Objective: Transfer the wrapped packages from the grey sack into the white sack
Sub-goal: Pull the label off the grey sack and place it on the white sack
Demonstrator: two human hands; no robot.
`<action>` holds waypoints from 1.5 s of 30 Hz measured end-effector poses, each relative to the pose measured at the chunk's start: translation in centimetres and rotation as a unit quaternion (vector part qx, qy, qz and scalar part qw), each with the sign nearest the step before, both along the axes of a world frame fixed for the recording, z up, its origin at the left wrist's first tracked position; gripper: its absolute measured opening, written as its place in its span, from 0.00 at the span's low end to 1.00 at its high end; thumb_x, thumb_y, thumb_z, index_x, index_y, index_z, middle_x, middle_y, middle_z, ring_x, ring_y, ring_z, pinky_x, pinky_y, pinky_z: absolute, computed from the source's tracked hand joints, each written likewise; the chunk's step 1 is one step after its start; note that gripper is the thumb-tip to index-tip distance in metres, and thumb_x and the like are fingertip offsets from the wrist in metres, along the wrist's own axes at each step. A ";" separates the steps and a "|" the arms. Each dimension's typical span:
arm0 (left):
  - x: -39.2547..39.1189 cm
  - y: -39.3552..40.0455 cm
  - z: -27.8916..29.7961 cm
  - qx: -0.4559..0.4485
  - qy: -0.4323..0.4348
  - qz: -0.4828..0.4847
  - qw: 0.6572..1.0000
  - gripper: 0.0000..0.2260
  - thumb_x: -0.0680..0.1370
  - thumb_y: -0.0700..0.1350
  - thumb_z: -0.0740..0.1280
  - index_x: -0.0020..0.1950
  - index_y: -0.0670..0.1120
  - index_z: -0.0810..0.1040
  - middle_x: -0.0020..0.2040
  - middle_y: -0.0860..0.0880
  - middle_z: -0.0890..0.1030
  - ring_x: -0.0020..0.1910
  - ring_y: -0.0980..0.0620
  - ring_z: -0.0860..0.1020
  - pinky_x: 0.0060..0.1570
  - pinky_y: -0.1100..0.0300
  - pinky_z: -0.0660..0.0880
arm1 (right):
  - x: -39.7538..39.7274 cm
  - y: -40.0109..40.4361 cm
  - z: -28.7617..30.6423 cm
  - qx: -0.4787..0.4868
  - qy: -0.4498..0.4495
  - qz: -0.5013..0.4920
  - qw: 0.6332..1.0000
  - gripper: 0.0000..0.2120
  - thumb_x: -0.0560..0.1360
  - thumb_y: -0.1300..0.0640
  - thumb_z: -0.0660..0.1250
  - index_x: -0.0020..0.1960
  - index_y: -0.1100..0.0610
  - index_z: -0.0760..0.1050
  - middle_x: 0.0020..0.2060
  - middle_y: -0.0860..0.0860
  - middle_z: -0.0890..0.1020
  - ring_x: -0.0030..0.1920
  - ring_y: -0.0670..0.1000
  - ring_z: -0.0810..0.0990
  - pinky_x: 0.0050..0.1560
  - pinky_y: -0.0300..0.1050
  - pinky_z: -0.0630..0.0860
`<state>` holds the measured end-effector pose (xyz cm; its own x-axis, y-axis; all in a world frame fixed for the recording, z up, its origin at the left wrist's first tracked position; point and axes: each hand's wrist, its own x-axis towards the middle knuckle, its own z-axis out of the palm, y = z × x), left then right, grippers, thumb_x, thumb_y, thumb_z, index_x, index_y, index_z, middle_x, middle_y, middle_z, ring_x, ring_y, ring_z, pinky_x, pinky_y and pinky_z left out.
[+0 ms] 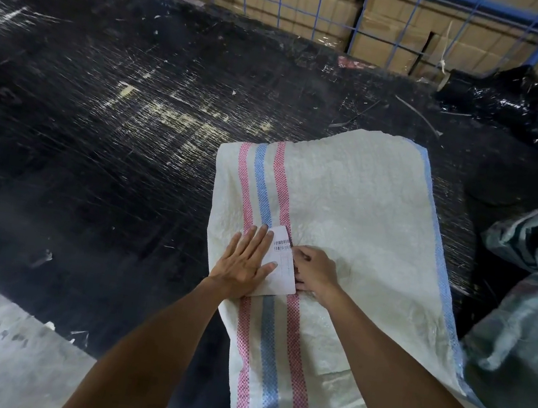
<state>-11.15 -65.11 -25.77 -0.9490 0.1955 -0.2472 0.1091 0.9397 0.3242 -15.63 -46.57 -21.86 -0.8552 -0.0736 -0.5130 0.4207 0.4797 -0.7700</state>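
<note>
both hands on label [281, 267] | left hand [245, 262] flat | right hand [315, 272] pinches edge | white sack [360, 234] beneath

Two bare forearms and hands, the left hand [245, 264] and right hand [315, 271]; no sleeves, gloves, rings or watch visible on either

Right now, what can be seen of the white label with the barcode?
The white label is a flat rectangular sheet with rounded corners, barcodes printed near its far end and faint lines below. It lies on the white sack, across its red and blue stripes. The left hand presses flat on its left part with straight fingers; the right hand touches its right edge with curled fingers.
</note>
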 end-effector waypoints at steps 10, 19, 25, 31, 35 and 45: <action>-0.2 0.2 0.5 0.011 -0.001 0.001 1.000 0.35 0.79 0.70 0.42 0.79 0.56 0.33 0.79 0.52 0.31 0.77 0.52 0.31 0.77 0.44 0.37 | -1.6 -2.4 0.4 0.142 0.361 0.210 0.897 0.10 0.80 0.62 0.62 0.59 0.55 0.77 0.57 0.48 0.76 0.55 0.47 0.76 0.56 0.38 0.75; -1.5 -2.9 -0.1 -0.050 -0.029 -0.092 0.994 0.46 0.75 0.74 0.51 0.79 0.52 0.31 0.78 0.51 0.30 0.77 0.52 0.31 0.78 0.46 0.40 | -2.2 1.0 -3.2 0.346 0.281 0.403 0.800 0.29 0.83 0.43 0.45 0.80 0.49 0.40 0.80 0.43 0.42 0.79 0.46 0.37 0.76 0.53 0.34; -2.1 -3.4 0.3 -0.077 -0.048 -0.126 0.988 0.57 0.65 0.79 0.54 0.79 0.50 0.31 0.78 0.49 0.30 0.77 0.48 0.32 0.77 0.48 0.37 | -1.3 3.3 -2.9 0.338 0.220 0.467 0.787 0.47 0.73 0.25 0.49 0.79 0.49 0.33 0.78 0.46 0.32 0.77 0.51 0.29 0.76 0.58 0.33; -2.8 -3.6 1.9 -0.099 -0.093 -0.140 0.981 0.62 0.63 0.74 0.69 0.78 0.52 0.30 0.77 0.50 0.28 0.77 0.48 0.32 0.75 0.41 0.38 | -0.3 4.0 -2.0 0.311 0.169 0.435 0.828 0.51 0.68 0.23 0.57 0.80 0.44 0.36 0.78 0.43 0.34 0.78 0.51 0.31 0.77 0.58 0.34; -2.8 -0.6 4.2 -0.050 -0.140 -0.062 0.987 0.57 0.67 0.73 0.67 0.80 0.49 0.34 0.78 0.48 0.31 0.77 0.45 0.32 0.74 0.38 0.36 | -0.5 3.9 -1.4 0.279 0.175 0.394 0.858 0.49 0.68 0.31 0.70 0.80 0.44 0.49 0.80 0.45 0.44 0.80 0.52 0.40 0.78 0.56 0.42; 0.5 1.3 0.6 -0.029 -0.089 0.001 0.996 0.47 0.73 0.70 0.63 0.75 0.64 0.29 0.73 0.51 0.22 0.75 0.42 0.28 0.69 0.28 0.35 | 2.5 8.2 -0.1 0.353 0.319 0.129 0.870 0.10 0.73 0.57 0.68 0.52 0.47 0.82 0.68 0.48 0.74 0.70 0.52 0.70 0.73 0.55 0.57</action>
<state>-10.68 -63.85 -25.20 -0.8898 0.1741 -0.4218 0.0534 0.9577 0.2826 -13.16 -38.40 -21.96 -0.9842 -0.1649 0.0651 -0.1766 0.9432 -0.2813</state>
